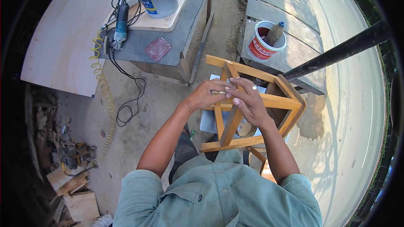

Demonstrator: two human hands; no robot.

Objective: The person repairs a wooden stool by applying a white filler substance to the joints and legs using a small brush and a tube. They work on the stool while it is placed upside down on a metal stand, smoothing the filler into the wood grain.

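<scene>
My left hand [207,95] and my right hand [250,103] meet at the fingertips, above a wooden stool frame [275,100]. The left fingers are curled into a pinch. Against them press the right thumb and fingers, and a ring shows on that hand. A small pale bit seems to sit between the fingertips, too little of it visible to name. The yellowish-brown stool lies tipped over in front of me, its legs and crossbars toward me and its seat end at the right. My hands cover part of its bars.
At the left, a workbench [172,54] holds a teal angle grinder [121,27], a grey bucket [162,0] and a reddish sanding sheet [158,49]. A yellow coiled hose [110,109] hangs to the floor. A white-and-red bucket [264,44] and black pole [336,52] stand right; wood scraps [81,206] lie lower left.
</scene>
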